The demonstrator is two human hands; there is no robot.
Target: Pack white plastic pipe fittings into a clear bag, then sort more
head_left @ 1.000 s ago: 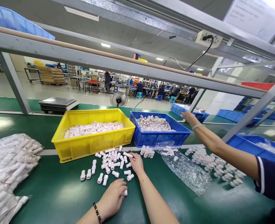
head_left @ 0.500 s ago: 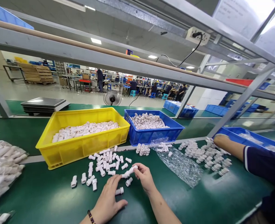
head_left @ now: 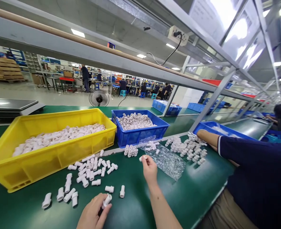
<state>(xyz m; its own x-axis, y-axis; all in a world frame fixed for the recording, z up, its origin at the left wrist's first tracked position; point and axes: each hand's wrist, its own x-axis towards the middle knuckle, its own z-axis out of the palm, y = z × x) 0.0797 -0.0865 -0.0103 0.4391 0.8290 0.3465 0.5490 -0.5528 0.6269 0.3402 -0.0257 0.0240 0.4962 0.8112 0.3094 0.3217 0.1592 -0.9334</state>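
Observation:
My left hand (head_left: 92,214) grips a small white plastic fitting (head_left: 106,200) near the front edge of the green belt (head_left: 174,203). My right hand (head_left: 149,168) is stretched forward and pinches another white fitting (head_left: 143,157) at its fingertips, close to a crumpled clear plastic bag (head_left: 165,159). Loose white fittings (head_left: 90,170) lie scattered between my hands and the yellow bin (head_left: 59,157). A small upright cluster of fittings (head_left: 130,150) stands just beyond my right hand.
The yellow bin and a blue bin (head_left: 140,135) both hold white fittings. A co-worker in a dark sleeve (head_left: 250,165) sits at the right, forearm by a group of upright fittings (head_left: 189,147). A scale (head_left: 9,106) sits far left; a metal frame (head_left: 121,62) runs overhead.
My view swung to the right. My left hand picked a fitting off the belt. My right hand moved forward and right with its fitting towards the plastic bag. The co-worker's arm drew back.

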